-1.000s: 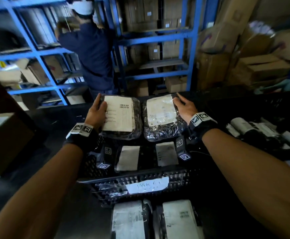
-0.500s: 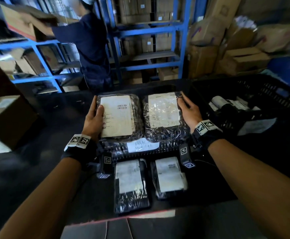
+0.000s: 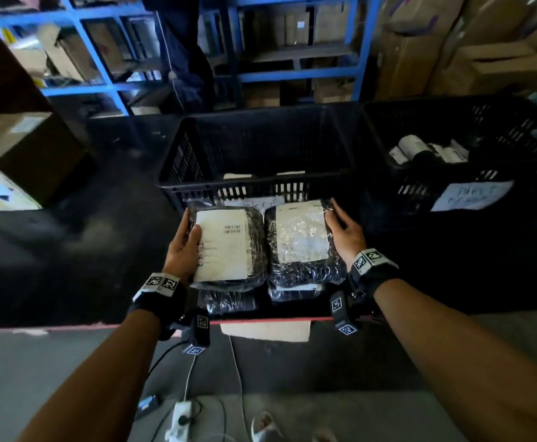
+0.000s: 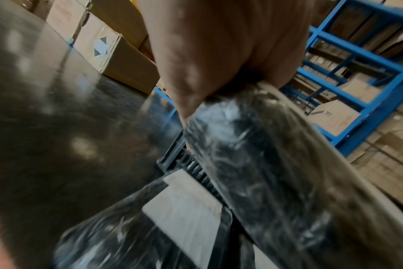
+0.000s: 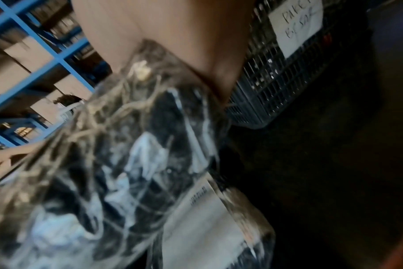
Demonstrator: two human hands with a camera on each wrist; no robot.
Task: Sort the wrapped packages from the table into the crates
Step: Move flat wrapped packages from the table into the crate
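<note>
Each hand holds one black package wrapped in clear film with a white label. My left hand [image 3: 190, 231] grips the left package [image 3: 225, 247] by its left edge, thumb on the label. At the right edge of the right package [image 3: 302, 240], my right hand [image 3: 337, 218] has its fingers curled round it. Both packages hang just in front of the near wall of the middle black crate [image 3: 260, 183]. Two more wrapped packages [image 3: 225, 301] [image 3: 296, 291] lie on the table beneath them. The left wrist view shows the held package [image 4: 276, 172], the right wrist view the other one [image 5: 127, 154].
A second black crate [image 3: 452, 177] with a handwritten label stands to the right and holds white rolls [image 3: 420, 151]. Cardboard boxes [image 3: 21, 148] sit on the table's left. Blue shelving [image 3: 292, 71] and a person in dark clothes [image 3: 181, 59] are behind. Cables and a power strip [image 3: 181, 416] lie on the floor.
In the head view the two held packages were over the inside of the middle crate; now they show in front of its near wall, over the table packages. Both grips are unchanged.
</note>
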